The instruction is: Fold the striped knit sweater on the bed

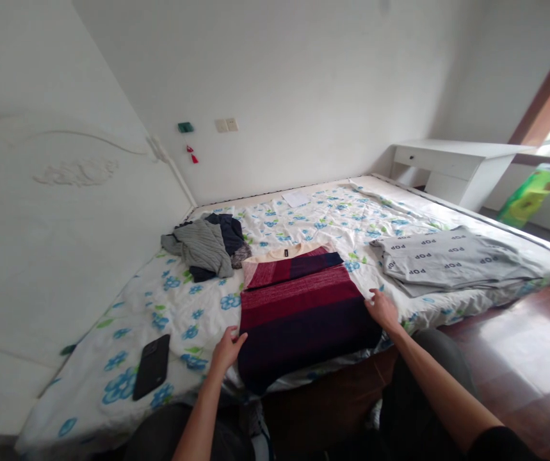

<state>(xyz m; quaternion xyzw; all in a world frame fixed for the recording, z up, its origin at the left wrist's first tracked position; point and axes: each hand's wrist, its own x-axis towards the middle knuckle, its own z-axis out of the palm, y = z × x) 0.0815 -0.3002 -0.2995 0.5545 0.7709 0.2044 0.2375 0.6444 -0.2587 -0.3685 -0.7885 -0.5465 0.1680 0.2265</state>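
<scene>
A striped sweater point(303, 314) in red, maroon and dark navy lies flat at the near edge of the bed. Its sleeves are folded across the top, below a cream collar with a small dark label. My left hand point(227, 351) is at the sweater's left side, thumb by the fabric edge and apart from the forefinger. On the opposite side, my right hand point(383, 310) has its fingertips by the edge, loosely bent and apart. Neither hand visibly grips the cloth. The sweater's lower end reaches the bed's front edge.
A flowered sheet point(183, 314) covers the bed. A black phone point(152, 367) lies at left, with a heap of grey and dark clothes point(202, 246) behind it. Grey printed clothing point(442, 259) lies flat at right. A white desk point(452, 160) stands beyond the bed.
</scene>
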